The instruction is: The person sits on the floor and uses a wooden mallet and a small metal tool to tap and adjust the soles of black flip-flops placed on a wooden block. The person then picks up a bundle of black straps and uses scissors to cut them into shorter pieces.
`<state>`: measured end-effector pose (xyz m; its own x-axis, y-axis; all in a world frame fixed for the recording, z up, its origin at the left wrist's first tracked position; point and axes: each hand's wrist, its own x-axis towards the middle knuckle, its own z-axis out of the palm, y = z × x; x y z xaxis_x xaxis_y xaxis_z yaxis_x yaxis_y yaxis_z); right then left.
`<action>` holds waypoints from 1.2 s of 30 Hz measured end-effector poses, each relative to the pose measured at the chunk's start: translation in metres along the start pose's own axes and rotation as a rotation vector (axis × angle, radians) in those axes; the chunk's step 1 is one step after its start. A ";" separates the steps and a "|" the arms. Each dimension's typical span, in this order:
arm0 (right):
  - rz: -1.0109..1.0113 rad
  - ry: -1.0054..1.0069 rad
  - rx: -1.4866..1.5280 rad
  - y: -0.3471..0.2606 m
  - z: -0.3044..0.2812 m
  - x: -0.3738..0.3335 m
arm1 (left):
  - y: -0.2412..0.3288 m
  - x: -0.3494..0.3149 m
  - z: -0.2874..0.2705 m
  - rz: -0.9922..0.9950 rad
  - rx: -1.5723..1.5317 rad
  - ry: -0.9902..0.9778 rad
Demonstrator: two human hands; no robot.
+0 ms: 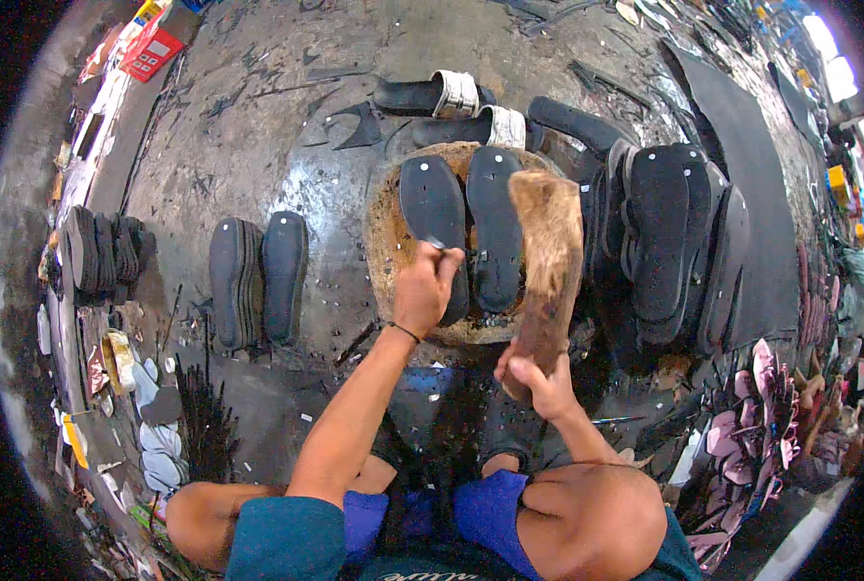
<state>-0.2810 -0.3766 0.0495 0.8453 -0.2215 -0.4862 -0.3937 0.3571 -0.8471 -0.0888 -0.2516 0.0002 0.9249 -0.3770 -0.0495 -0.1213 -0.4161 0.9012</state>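
Two dark grey shoe soles lie side by side on a round wooden block [384, 257]: the left sole [430, 194] and the right sole [492, 218]. My left hand [422, 289] is closed over the left sole, around a small metal tool whose shiny end [436, 242] shows above the fingers. The tool's lower part is hidden. My right hand [541, 382] grips the narrow end of a wooden mallet [550, 237]. Its thick head is raised over the block's right side and covers part of that area.
Stacked soles [233, 281] and another sole [285, 276] stand left of the block. A larger pile of soles [664, 232] rises on its right, beside a dark rubber sheet [752, 194]. Sandals with white straps [456, 95] lie beyond. Pinkish pieces [742, 436] heap up at right.
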 end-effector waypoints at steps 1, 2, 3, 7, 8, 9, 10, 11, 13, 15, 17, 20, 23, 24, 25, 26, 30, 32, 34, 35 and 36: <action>0.021 0.020 0.010 0.000 -0.001 0.009 | -0.004 0.005 -0.002 -0.133 -0.303 0.070; 0.051 0.046 0.022 -0.001 -0.001 0.015 | -0.001 0.009 -0.005 -0.275 -0.606 0.130; 0.099 0.027 0.116 -0.004 -0.003 0.020 | 0.000 0.006 -0.014 -0.338 -0.714 0.147; 0.264 0.150 0.420 -0.001 0.021 0.032 | 0.008 -0.061 -0.001 -0.206 -0.565 -0.098; 0.217 0.166 0.376 0.005 0.023 0.037 | 0.011 -0.071 0.008 -0.144 -0.490 -0.131; 0.168 0.185 0.333 0.010 0.023 0.041 | 0.010 -0.077 0.011 -0.173 -0.488 -0.124; 0.118 0.206 0.290 0.014 0.022 0.043 | 0.006 -0.075 0.010 -0.222 -0.601 -0.044; 0.118 0.200 0.278 0.014 0.018 0.041 | -0.002 -0.069 0.008 -0.275 -0.717 0.035; 0.098 0.246 0.152 0.016 0.012 0.033 | -0.012 -0.050 -0.007 -0.297 -0.751 0.174; 0.049 0.296 0.021 0.024 0.010 0.028 | -0.025 -0.024 -0.021 -0.248 -0.756 0.243; 0.031 0.291 -0.007 0.021 0.013 0.019 | -0.027 -0.009 -0.021 -0.220 -0.637 0.230; 0.037 0.253 -0.073 0.006 0.017 0.007 | -0.031 -0.003 -0.016 -0.195 -0.455 0.200; 0.035 0.229 -0.123 -0.006 0.012 -0.001 | -0.031 -0.005 -0.010 -0.142 -0.421 0.223; 0.029 0.226 -0.134 -0.010 0.011 -0.004 | -0.027 -0.005 -0.009 -0.123 -0.355 0.220; 0.006 0.230 -0.130 -0.017 0.013 -0.006 | -0.025 -0.006 -0.009 -0.103 -0.287 0.220; -0.017 0.235 -0.127 -0.026 0.015 -0.008 | -0.025 -0.006 -0.008 -0.045 -0.210 0.218; -0.183 0.182 -0.111 -0.108 0.027 -0.028 | -0.032 -0.008 -0.005 0.071 -0.036 0.226; -0.559 -0.009 0.148 -0.142 0.038 -0.023 | -0.044 -0.017 -0.013 0.100 0.023 0.274; -0.916 -0.093 0.262 -0.155 0.032 -0.025 | -0.037 -0.012 -0.007 0.212 0.028 0.298; -1.072 -0.128 0.275 -0.150 0.023 -0.025 | -0.034 -0.011 -0.007 0.245 0.067 0.277; -0.951 -0.089 -0.058 -0.126 0.011 -0.022 | -0.031 -0.009 -0.002 0.285 0.099 0.246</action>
<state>-0.2459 -0.4069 0.1695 0.8438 -0.3246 0.4274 0.4571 0.0171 -0.8893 -0.0924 -0.2339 -0.0266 0.9064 -0.2846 0.3121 -0.4089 -0.4058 0.8174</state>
